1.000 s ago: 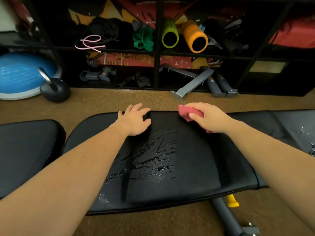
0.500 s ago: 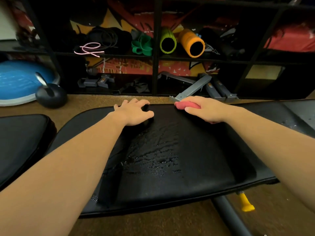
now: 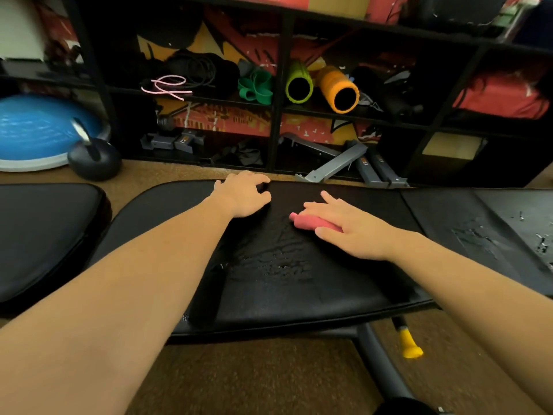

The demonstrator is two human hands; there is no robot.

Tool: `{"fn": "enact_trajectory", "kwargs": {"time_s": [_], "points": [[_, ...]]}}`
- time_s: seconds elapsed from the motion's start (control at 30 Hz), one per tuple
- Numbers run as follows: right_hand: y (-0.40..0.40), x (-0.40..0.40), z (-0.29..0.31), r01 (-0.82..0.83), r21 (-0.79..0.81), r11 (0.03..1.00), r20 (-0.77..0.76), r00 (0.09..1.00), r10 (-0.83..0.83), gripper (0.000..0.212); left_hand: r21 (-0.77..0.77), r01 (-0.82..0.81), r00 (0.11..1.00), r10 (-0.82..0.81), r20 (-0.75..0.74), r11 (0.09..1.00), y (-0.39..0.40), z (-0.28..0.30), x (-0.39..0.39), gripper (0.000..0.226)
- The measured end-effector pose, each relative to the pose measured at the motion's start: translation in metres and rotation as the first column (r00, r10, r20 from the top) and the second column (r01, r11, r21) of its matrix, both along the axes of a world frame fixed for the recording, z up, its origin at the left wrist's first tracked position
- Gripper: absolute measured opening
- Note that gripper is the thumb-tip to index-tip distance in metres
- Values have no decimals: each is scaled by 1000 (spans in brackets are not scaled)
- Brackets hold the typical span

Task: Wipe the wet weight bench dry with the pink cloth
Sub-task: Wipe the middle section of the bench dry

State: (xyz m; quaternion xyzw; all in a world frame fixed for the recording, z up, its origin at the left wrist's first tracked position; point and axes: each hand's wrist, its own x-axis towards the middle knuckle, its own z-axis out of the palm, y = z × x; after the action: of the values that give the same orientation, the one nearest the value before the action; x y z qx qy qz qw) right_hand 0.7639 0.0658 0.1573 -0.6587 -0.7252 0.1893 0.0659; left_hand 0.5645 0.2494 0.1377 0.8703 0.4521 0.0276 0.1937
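Nearest the person, a wet patch (image 3: 278, 259) is glistening on the bench (image 3: 344, 292), lying just below and to the left of the right hand (image 3: 353, 232), toward the near edge of the pad. The beads of water there are looking unbroken, so that stretch is probably not yet wiped.

The right hand is pressing the pink cloth (image 3: 311, 223) flat against the pad, fingers extended over it and the thumb lying along its near side; the cloth is bunched into a roll, its left end poking out beyond the fingertips. Compared with half a second ago, this hand is sitting closer to the person: then it was up at the far edge of the pad, and now it is resting mid-pad at the top of the wet patch. That is suggesting a stroke being drawn toward the near edge, carrying the cloth into the water.

Left of the cloth and slightly farther off, the left hand (image 3: 244, 196) is resting on the far edge of the pad, fingers curling over the rim, holding nothing else, apparently bracing. It is lying much where it was a second ago.

More droplets (image 3: 541, 244) are showing on the pad section well to the right of the right hand, so the job is likely being only partly done.
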Motion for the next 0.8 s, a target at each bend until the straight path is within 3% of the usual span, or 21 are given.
{"fn": "enact_trajectory", "kwargs": {"time_s": [0.23, 0.47, 0.6, 0.73, 0.8], "points": [[-59, -34, -3, -156, 24, 987, -16, 988, 157, 47, -6, 72, 996, -72, 55, 997, -27, 4, -5, 46], [-94, -52, 4, -258, -1, 966, -185, 950, 253, 38, -42, 70, 997, -69, 26, 997, -42, 17, -11, 47], [-105, -52, 14, -98, 103, 990, -415, 900, 132, 34, -37, 69, 998, -69, -4, 997, -44, 18, -11, 47], [-97, -25, 35, 227, 250, 941, -705, 709, 16, 41, -16, 63, 998, -63, -23, 998, -46, 18, -9, 47], [-82, -2, 49, 351, 274, 895, -723, 689, -49, 40, -1, 59, 998, -59, -32, 998, -42, 16, -7, 47]]}}
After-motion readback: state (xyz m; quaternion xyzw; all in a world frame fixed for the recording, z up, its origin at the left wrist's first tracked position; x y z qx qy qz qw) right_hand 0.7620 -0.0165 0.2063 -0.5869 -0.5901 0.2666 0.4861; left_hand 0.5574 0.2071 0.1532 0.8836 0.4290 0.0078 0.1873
